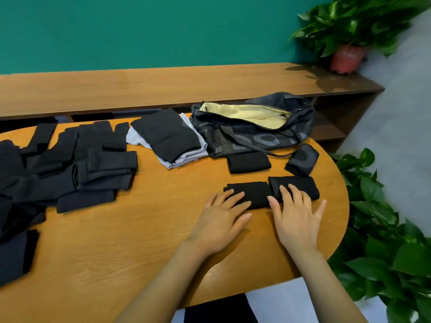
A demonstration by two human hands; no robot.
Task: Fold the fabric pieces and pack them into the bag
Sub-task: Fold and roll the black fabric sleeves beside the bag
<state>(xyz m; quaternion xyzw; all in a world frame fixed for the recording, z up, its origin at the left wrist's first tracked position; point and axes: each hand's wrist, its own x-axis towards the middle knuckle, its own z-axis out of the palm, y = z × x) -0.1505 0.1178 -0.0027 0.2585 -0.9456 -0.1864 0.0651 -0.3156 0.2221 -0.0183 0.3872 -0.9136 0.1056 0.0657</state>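
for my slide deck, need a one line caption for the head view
Left hand and right hand press a black fabric piece flat near the open bag.

- The left grip [222, 216], a bare hand, lies palm down, fingers straight and slightly spread, pointing up and to the right.
- The right grip [297, 217], also bare, lies palm down just beside it, its fingers fanned wider and its thumb [274, 203] stretched toward the left one.
- Neither curls round or pinches anything.
- The left forearm [163, 280] slants up to the right from the bottom edge; the right forearm [326, 290] slants left.
- The right little finger [320, 208] seems slightly lifted, though the angle leaves that unsure.
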